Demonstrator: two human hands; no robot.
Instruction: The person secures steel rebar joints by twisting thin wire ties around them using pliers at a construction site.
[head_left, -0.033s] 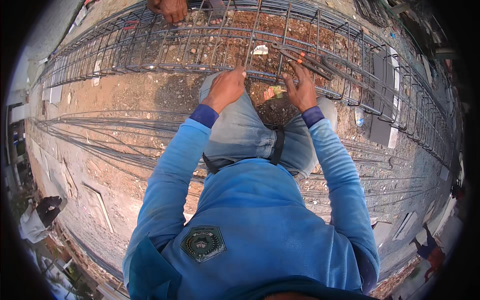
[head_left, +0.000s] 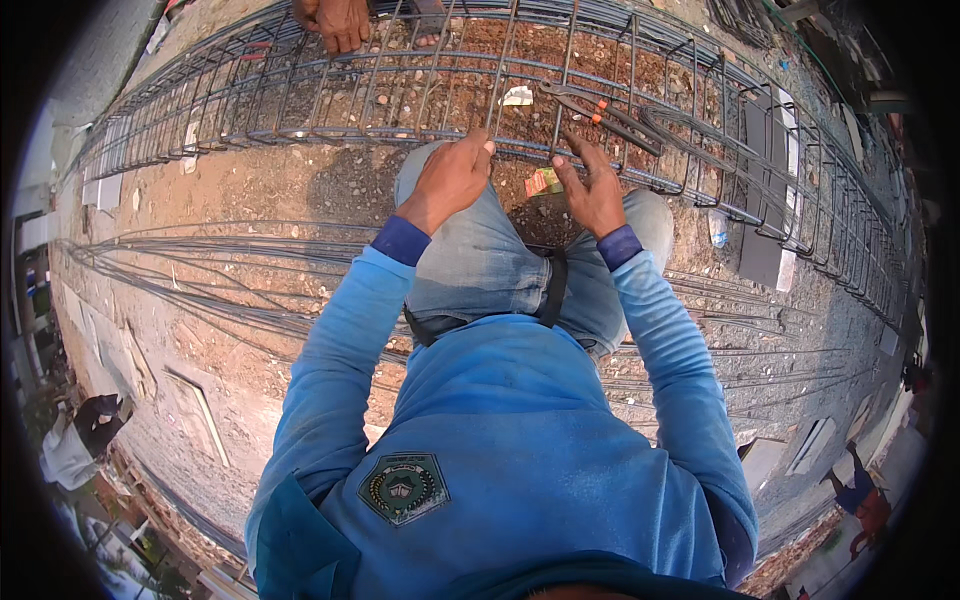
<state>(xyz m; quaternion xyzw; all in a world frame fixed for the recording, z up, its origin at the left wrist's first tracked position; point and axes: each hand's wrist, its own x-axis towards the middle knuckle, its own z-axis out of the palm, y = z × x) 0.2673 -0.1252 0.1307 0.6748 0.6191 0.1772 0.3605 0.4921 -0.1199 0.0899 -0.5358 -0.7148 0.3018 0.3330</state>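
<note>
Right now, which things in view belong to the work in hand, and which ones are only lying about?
Likely part of the work:
steel bar cage, with the left hand and right hand at its near edge
pincers with orange-marked handles, unheld

Seemingly just lying about:
small yellowish packet
white scrap
dark flat panel, partly behind the bars

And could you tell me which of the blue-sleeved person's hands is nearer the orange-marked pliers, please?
The right hand, just below the pliers in the picture; the left hand is farther away, toward the left.
</note>
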